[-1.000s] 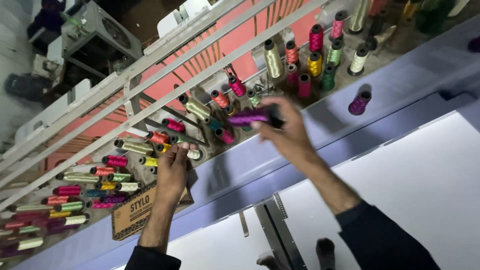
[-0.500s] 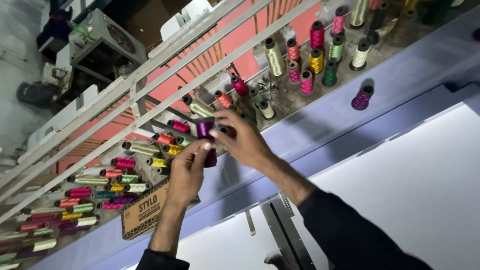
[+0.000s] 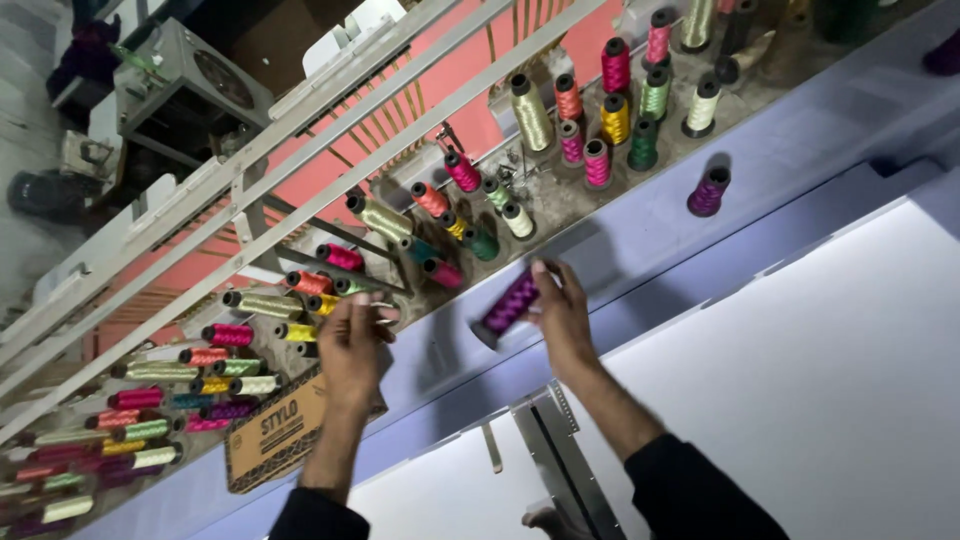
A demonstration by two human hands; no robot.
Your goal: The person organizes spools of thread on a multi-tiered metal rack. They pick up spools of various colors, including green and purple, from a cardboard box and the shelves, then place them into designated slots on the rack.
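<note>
My right hand [image 3: 563, 315] holds a purple thread spool [image 3: 508, 305] tilted, in front of the pale lavender ledge [image 3: 640, 225] of an embroidery machine. My left hand [image 3: 355, 345] is raised at the thread rack with its fingers pinched near a green spool [image 3: 350, 287] and an orange spool [image 3: 308, 282]; a thin thread seems to lie between its fingertips, though I cannot tell for sure. Both forearms wear dark sleeves.
Many coloured spools stand on the rack, among them gold [image 3: 530, 112], yellow [image 3: 614, 118] and pink [image 3: 462, 170]. A lone purple spool [image 3: 708, 190] sits on the ledge. A cardboard box [image 3: 275, 432] lies lower left. White metal rails [image 3: 300, 185] cross above; a white panel [image 3: 820, 370] spreads at right.
My right hand carried the purple spool left toward my left hand, then drew it back down and right, away from the rack. My left hand stayed by the rack.
</note>
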